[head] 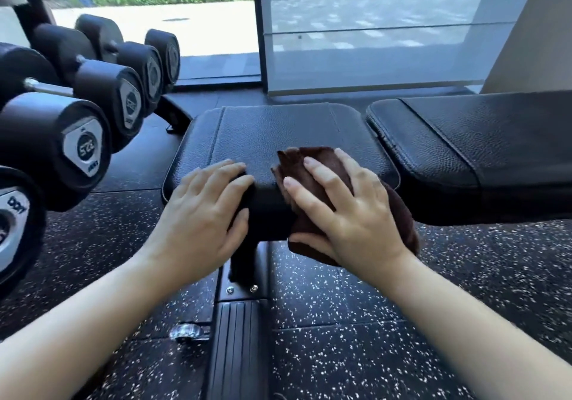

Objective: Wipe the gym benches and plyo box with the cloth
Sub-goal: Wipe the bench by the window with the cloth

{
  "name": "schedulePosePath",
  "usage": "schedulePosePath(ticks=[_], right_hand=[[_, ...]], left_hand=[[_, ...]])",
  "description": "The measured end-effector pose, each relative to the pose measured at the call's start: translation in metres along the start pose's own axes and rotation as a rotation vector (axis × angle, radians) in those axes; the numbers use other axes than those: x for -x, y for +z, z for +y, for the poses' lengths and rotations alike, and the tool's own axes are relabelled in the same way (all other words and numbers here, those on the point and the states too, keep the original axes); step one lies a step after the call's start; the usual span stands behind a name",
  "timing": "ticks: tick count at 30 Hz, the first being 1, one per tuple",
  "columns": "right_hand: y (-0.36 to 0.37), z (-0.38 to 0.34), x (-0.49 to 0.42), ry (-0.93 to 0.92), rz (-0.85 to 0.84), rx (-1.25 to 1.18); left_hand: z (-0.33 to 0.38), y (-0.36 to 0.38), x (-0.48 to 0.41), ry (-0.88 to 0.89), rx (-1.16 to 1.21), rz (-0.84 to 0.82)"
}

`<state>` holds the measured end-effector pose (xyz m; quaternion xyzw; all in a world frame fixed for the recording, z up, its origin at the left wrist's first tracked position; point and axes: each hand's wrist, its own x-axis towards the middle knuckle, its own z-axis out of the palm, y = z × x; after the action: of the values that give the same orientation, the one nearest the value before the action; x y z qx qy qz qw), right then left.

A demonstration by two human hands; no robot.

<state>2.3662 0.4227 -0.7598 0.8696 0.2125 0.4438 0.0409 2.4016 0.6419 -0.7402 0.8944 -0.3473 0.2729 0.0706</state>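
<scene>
Flat, spread fingers of the right hand (349,213) press the brown cloth (322,156) on the worktop (272,130); the left hand (201,213) rests relaxed beside them. Dumbbell labels (85,145) further left: unreadable.

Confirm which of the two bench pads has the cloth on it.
The smaller seat pad, nearest the dumbbells: the right hand presses the brown cloth over its front edge. The longer pad to its right has none.

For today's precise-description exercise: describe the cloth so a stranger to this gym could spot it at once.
Find the black padded bench right of the dumbbells. Draped over its near edge, under the right hand, is the cloth. It alone is brown and fuzzy; the padding around it is black.
</scene>
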Motion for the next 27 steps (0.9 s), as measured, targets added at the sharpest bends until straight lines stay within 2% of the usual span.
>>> schedulePosePath(ticks=[6,13,17,21,24,27], right_hand=[[-0.011,0.03,0.013,-0.018,-0.128,-0.017],[0.004,-0.001,-0.007,0.06,0.016,-0.057],[0.014,-0.031,-0.036,0.03,-0.021,-0.111],[0.005,-0.003,-0.02,-0.005,-0.025,-0.122],[-0.003,0.019,0.0,0.038,-0.03,-0.086],[-0.002,0.01,-0.005,0.097,-0.026,-0.047]], left_hand=[[0.001,0.005,0.002,0.048,-0.047,0.002],[-0.016,-0.002,0.013,0.007,-0.04,0.0],[-0.027,-0.005,0.021,0.019,-0.072,-0.007],[-0.029,-0.001,0.022,0.035,-0.059,0.015],[-0.032,0.0,0.022,0.056,-0.044,0.035],[-0.04,-0.001,0.025,0.096,-0.052,0.049]])
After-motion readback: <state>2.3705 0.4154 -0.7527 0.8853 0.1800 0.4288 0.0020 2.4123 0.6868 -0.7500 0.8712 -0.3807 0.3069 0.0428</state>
